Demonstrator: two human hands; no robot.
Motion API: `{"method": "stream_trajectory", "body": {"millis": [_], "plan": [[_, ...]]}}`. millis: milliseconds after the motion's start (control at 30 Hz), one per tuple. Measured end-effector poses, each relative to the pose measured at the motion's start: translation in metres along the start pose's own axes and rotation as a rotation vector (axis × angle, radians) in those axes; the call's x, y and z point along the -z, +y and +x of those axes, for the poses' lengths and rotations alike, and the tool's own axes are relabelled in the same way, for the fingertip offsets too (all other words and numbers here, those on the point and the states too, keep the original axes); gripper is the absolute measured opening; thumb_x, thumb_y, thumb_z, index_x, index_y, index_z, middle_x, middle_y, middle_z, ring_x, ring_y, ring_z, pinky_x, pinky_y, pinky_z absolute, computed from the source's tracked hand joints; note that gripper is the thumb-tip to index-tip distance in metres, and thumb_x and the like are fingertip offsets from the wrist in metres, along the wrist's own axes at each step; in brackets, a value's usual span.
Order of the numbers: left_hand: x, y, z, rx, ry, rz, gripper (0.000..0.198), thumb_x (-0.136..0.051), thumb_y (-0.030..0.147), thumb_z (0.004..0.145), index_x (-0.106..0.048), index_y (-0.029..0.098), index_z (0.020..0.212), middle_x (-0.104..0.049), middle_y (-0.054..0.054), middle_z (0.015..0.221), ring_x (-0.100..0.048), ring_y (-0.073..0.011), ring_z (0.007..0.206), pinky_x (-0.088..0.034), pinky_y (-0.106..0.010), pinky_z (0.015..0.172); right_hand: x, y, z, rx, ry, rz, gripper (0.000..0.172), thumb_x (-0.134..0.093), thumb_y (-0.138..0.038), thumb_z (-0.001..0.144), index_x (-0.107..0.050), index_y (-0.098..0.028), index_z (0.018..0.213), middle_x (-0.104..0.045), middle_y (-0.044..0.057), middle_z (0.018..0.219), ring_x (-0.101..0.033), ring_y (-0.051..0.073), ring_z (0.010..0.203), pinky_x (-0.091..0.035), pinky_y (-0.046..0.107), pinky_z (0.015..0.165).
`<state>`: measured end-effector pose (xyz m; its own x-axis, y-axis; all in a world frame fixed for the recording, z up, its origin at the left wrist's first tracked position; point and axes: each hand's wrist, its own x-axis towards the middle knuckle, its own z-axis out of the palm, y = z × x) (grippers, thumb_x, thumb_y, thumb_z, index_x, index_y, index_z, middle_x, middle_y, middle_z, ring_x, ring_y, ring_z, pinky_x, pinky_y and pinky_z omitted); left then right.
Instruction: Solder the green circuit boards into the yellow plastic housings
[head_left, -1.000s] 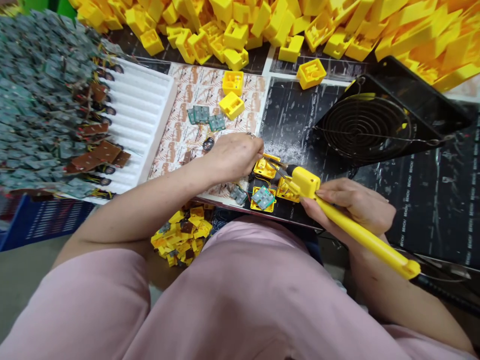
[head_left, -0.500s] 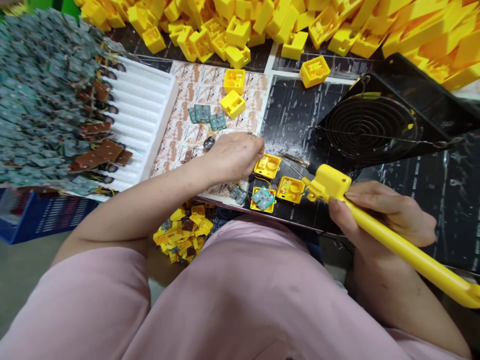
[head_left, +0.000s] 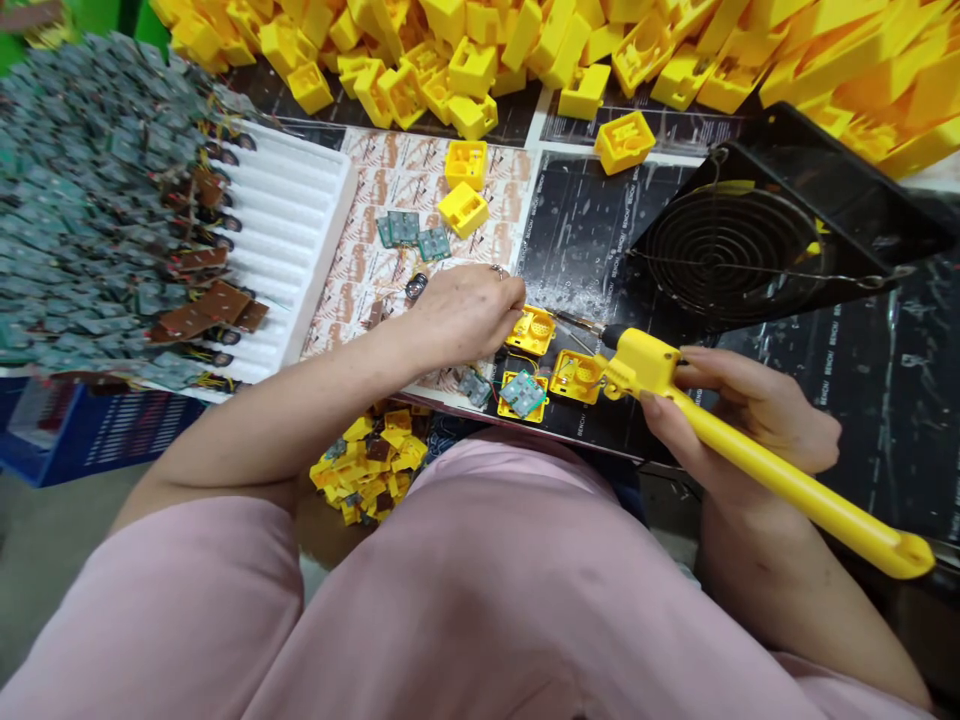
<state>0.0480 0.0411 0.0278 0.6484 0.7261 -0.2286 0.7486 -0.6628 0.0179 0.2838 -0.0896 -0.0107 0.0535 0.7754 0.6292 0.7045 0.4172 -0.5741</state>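
Observation:
In my right hand (head_left: 750, 415) is a yellow soldering iron (head_left: 780, 475), my fingers wrapped round its front body. Its thin metal tip points left, close to the right edge of a small open yellow plastic housing (head_left: 534, 328). My left hand (head_left: 472, 312) is closed at the left side of that housing, the fingertips partly hidden behind the knuckles. Just below sits a second housing (head_left: 576, 378) with a small part inside. A third yellow housing (head_left: 504, 408) lies nearer my body, mostly covered by a green circuit board (head_left: 525, 394) with thin wires.
A large heap of wired circuit boards (head_left: 90, 200) covers a white ridged foam tray (head_left: 285, 220) at left. Yellow housings (head_left: 472, 70) are piled along the back. A black fan (head_left: 720, 250) stands at right. Below the table edge are more yellow parts (head_left: 375, 460) and a blue crate (head_left: 90, 430).
My right hand and the soldering iron have shifted left, bringing the tip nearer the upper housing. My left hand has stayed almost in place at the housing.

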Motion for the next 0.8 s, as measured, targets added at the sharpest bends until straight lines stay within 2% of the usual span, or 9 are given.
{"method": "stream_trajectory", "body": {"millis": [100, 233, 367, 500, 600, 700, 800], "plan": [[-0.005, -0.003, -0.004, -0.014, 0.057, -0.044, 0.037, -0.04, 0.03, 0.095, -0.072, 0.015, 0.103, -0.073, -0.012, 0.093, -0.068, -0.0274, 0.088, -0.048, -0.037, 0.071, 0.0, 0.001, -0.001, -0.023, -0.016, 0.013, 0.045, -0.083, -0.027, 0.074, -0.068, -0.031, 0.116, -0.075, -0.001, 0.089, -0.07, 0.018, 0.067, -0.061, 0.031, 0.06], [-0.017, -0.01, -0.008, -0.087, 0.23, -0.175, 0.036, -0.041, 0.031, 0.097, -0.074, 0.018, 0.099, -0.074, -0.009, 0.101, -0.065, -0.0253, 0.095, -0.048, -0.039, 0.085, 0.001, 0.004, -0.005, -0.03, -0.004, -0.017, 0.047, -0.083, -0.031, 0.074, -0.067, -0.031, 0.118, -0.075, -0.001, 0.088, -0.071, 0.019, 0.068, -0.061, 0.032, 0.061], [-0.027, -0.015, -0.007, -0.019, 0.353, -0.299, 0.026, -0.053, 0.031, 0.093, -0.072, 0.019, 0.106, -0.073, -0.005, 0.087, -0.063, -0.0238, 0.098, -0.045, -0.04, 0.096, 0.0, 0.006, -0.009, -0.042, 0.003, -0.031, 0.052, -0.084, -0.035, 0.074, -0.066, -0.033, 0.122, -0.075, -0.001, 0.089, -0.072, 0.019, 0.069, -0.061, 0.033, 0.062], [-0.028, -0.014, -0.01, -0.019, 0.331, -0.295, 0.022, -0.053, 0.029, 0.092, -0.073, 0.02, 0.094, -0.073, -0.005, 0.087, -0.062, -0.0231, 0.096, -0.043, -0.042, 0.099, 0.002, 0.004, -0.01, -0.05, -0.005, -0.013, 0.055, -0.084, -0.033, 0.074, -0.064, -0.034, 0.125, -0.075, -0.002, 0.089, -0.072, 0.02, 0.07, -0.061, 0.033, 0.061], [-0.027, -0.011, -0.016, -0.063, 0.317, -0.285, 0.023, -0.05, 0.028, 0.091, -0.072, 0.023, 0.086, -0.073, -0.003, 0.09, -0.061, -0.0226, 0.096, -0.039, -0.045, 0.103, 0.005, 0.001, -0.008, -0.064, 0.02, -0.019, 0.055, -0.084, -0.033, 0.074, -0.064, -0.034, 0.125, -0.076, -0.002, 0.091, -0.072, 0.02, 0.067, -0.059, 0.032, 0.055], [-0.028, -0.008, -0.021, -0.065, 0.314, -0.292, 0.02, -0.05, 0.026, 0.089, -0.069, 0.022, 0.083, -0.073, -0.004, 0.093, -0.06, -0.0218, 0.094, -0.038, -0.044, 0.104, 0.005, -0.003, -0.004, -0.06, -0.041, 0.058, 0.049, -0.084, -0.03, 0.073, -0.067, -0.032, 0.119, -0.076, -0.001, 0.089, -0.071, 0.019, 0.062, -0.058, 0.031, 0.05], [-0.031, -0.007, -0.022, -0.062, 0.308, -0.282, 0.019, -0.049, 0.025, 0.089, -0.067, 0.02, 0.084, -0.073, -0.005, 0.097, -0.06, -0.022, 0.095, -0.041, -0.042, 0.1, 0.002, -0.006, 0.002, 0.027, -0.084, 0.19, 0.042, -0.085, -0.027, 0.071, -0.069, -0.031, 0.109, -0.076, -0.001, 0.083, -0.07, 0.018, 0.06, -0.057, 0.029, 0.047]]}}
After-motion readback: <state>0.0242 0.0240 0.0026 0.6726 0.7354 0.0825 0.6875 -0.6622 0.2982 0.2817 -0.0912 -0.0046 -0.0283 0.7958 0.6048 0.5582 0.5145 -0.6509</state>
